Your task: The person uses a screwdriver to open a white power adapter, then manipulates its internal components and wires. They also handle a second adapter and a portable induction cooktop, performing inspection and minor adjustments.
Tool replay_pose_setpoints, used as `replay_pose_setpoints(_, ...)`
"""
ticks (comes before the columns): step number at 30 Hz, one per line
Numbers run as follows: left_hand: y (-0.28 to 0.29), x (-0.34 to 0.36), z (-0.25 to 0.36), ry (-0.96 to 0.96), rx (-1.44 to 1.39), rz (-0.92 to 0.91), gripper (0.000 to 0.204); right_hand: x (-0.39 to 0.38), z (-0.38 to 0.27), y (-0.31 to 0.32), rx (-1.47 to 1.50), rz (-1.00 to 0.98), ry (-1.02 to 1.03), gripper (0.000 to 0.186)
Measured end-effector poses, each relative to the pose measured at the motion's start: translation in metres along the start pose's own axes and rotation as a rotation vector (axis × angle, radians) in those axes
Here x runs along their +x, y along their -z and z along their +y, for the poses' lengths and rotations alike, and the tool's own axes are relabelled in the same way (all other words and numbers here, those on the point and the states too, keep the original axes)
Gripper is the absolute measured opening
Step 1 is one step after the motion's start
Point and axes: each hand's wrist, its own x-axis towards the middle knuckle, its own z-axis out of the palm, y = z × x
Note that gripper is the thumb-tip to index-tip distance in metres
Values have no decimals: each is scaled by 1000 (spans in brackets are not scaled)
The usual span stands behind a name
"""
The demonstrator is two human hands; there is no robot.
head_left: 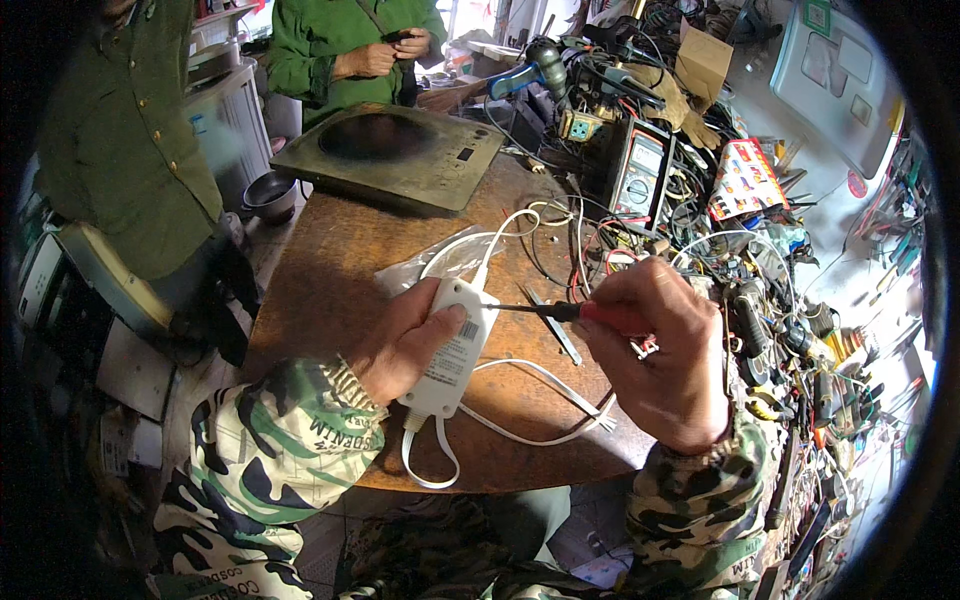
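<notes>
My left hand (pixel 400 340) grips a white plastic box (pixel 452 365) with a printed label and white cables at both ends, its thumb pressed on the upper face. In my right hand (pixel 665 350) is a screwdriver (pixel 565 311) with a red and black handle. Its thin shaft points left, and the tip meets the box's face near its upper right edge. Whether the tip sits in a screw is too small to tell. White cable (pixel 545 372) loops over the wooden table beside the box. Tweezers (pixel 555 328) lie on the wood behind the screwdriver.
An induction cooker (pixel 440 165) rests at the table's far side. To the right stands a multimeter (pixel 638 175) amid tangled wires and tools. A clear plastic bag (pixel 440 258) lies behind the box. Two people stand across the table, one in a green jacket (pixel 310 50).
</notes>
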Motion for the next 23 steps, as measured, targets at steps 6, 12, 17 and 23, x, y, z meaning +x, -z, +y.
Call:
replay_pose_setpoints(6, -2, 0, 2, 18, -62, 15, 28, 3, -6, -1, -78, -4, 108, 23)
replay_pose_setpoints(12, 14, 11, -23, -11, 78, -31, 36, -1, -10, 8, -94, -101, 6, 20)
replay_pose_setpoints(17, 9, 11, -14, -79, -179, 6, 41, -5, -26, 28, 82, 157, -161, 19)
replay_pose_setpoints(23, 13, 5, 8, -138, -331, 95, 57, -31, -22, 6, 794, 172, -531, 14)
